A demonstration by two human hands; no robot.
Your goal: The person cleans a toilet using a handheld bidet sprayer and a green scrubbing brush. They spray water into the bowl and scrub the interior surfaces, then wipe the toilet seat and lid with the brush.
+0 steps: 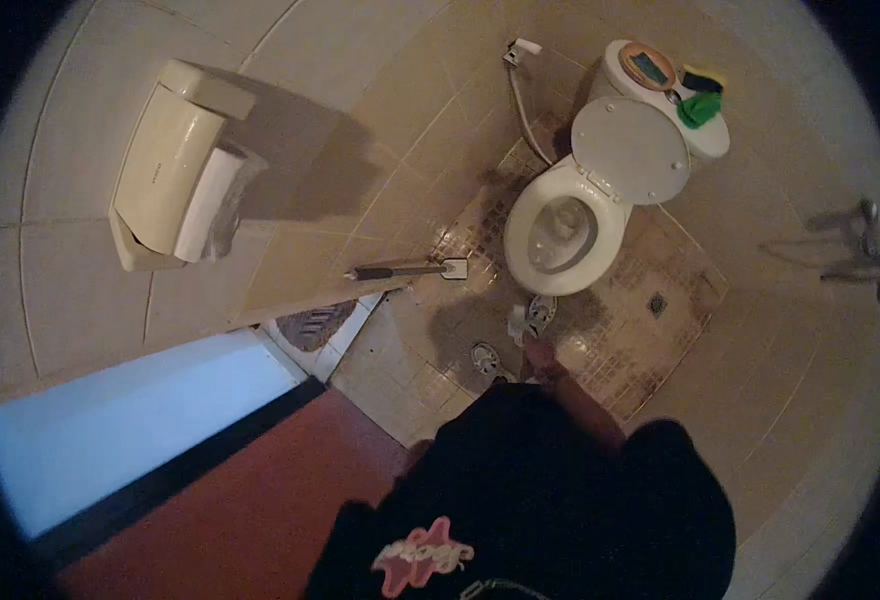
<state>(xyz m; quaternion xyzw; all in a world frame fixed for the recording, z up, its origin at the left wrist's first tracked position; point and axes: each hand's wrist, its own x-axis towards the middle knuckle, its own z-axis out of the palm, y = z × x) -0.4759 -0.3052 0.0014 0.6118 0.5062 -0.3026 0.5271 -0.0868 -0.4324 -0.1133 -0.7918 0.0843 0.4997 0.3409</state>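
My right hand (539, 358) hangs low in front of my dark shirt, above my shoes. A small pale, translucent thing (516, 324) is at its fingers; what it is cannot be told. Before me stands a white toilet (516, 251) with its lid (631, 150) raised against the tank. On the tank lie an orange-brown dish (639, 54) with a dark green pad in it, a green cloth (700, 110) and a yellow and black sponge (704, 78). My left hand is out of view; only part of the left arm (417, 454) shows beside my shirt.
A toilet paper dispenser (177, 165) with a roll (211, 206) is on the left wall. A long-handled scraper or brush (402, 271) reaches toward the tiled floor. A bidet hose (522, 112) hangs left of the toilet. There is a floor drain (657, 304) and a red door (260, 495).
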